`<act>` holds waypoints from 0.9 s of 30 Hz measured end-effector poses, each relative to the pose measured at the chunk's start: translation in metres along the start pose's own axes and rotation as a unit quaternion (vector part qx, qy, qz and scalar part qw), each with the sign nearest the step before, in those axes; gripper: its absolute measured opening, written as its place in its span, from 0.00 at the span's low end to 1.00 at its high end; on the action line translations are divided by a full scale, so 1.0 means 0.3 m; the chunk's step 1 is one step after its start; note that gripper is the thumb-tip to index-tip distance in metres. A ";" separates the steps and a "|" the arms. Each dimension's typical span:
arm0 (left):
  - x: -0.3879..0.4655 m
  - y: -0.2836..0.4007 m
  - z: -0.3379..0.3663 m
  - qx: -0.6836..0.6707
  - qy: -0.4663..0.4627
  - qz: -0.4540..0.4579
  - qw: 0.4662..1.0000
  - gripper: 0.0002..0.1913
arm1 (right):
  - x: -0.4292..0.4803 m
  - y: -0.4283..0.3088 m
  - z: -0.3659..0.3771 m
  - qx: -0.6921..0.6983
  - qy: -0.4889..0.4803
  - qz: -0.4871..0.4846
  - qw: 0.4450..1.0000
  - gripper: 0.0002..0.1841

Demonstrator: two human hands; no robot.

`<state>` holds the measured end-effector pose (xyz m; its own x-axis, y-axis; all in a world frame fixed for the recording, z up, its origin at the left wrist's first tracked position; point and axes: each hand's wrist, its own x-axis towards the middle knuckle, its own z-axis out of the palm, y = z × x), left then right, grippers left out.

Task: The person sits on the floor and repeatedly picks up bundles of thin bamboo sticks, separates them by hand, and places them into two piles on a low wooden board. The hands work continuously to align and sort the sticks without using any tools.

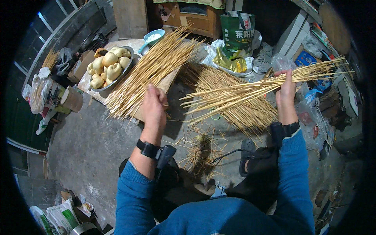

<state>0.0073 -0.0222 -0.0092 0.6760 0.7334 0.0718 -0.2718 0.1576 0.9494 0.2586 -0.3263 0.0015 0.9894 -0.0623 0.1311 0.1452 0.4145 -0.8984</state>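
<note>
My right hand grips a loose bundle of thin straw stalks, held up off the floor and pointing across to the left. My left hand has its fingers curled, just at the near side of a pile of stalks on a low wooden board table. Whether a stalk is pinched in those fingers cannot be made out. Below the bundle in my right hand, a second thick heap of stalks lies slanting on the floor. Broken straw bits are scattered between my feet.
A metal basin of pale steamed buns and a light-blue bowl of white stuff share the table. Beyond stand a green shopping bag and plastic sacks. Clutter and plastic bags line the right; a carton stands left.
</note>
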 end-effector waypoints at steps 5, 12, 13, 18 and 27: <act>-0.112 -0.065 0.126 0.336 -0.144 0.096 0.926 0.11 | -0.130 0.029 0.107 0.001 -0.081 -0.002 0.997 0.18; -0.185 -0.095 0.205 0.418 -0.274 0.257 0.827 0.22 | -0.235 0.020 0.186 -0.012 -0.131 0.049 0.990 0.17; -0.186 -0.098 0.206 0.435 -0.263 0.235 0.829 0.22 | -0.241 0.021 0.188 -0.009 -0.145 0.056 0.988 0.18; -0.184 -0.126 0.203 0.468 -0.231 0.179 0.834 0.18 | -0.241 0.021 0.185 -0.012 -0.169 0.083 0.982 0.19; -0.164 -0.134 0.186 0.361 -0.270 0.199 0.870 0.09 | -0.237 0.012 0.171 -0.025 -0.175 0.076 0.981 0.18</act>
<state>0.0234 -0.1015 -0.0339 0.9033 0.1862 0.3866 -0.1889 -0.6364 0.7479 0.1889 -0.2738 0.0106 0.9405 0.3167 0.1230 0.0047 0.3498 -0.9368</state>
